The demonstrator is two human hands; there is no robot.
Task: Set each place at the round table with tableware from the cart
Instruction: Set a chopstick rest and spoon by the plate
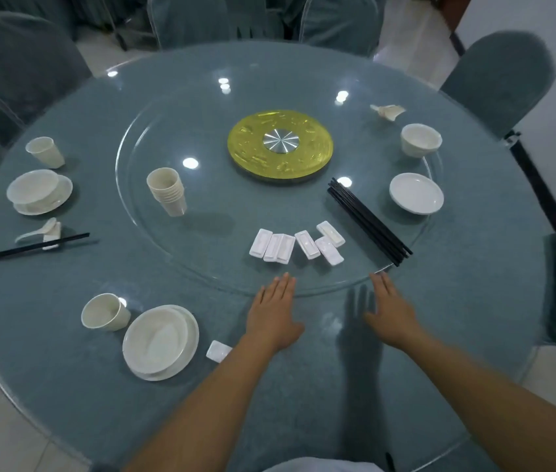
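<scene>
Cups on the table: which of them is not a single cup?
The stack of cups on the glass turntable, left of the yellow hub. Several rims show nested there; the cups at the place settings, such as the near-left cup, each stand alone.

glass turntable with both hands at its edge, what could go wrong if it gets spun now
1. The stack of cups stands tall on the glass turntable; a quick spin by the left hand or right hand might topple it.
2. The loose chopsticks lie near the rim and could roll off.
3. The chopstick rests may slide.
</scene>
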